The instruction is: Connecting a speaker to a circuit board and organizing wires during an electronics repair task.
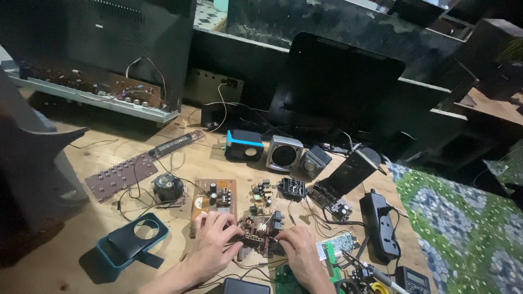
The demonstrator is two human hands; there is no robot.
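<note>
While both hands, left hand (214, 239) and right hand (297, 247), grip the small circuit board (260, 234) by its edges, it seems light, stiff and fragile.

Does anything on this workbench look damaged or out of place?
Yes: the small brown circuit board held by the left hand and right hand sits bare, without a case, trailing loose wires; other bare boards lie scattered around it.

Bare worktop (71, 256) is being left open at the near left; ahead, the way is being blocked by circuit boards (215, 197), wires and speakers (283, 153).
</note>
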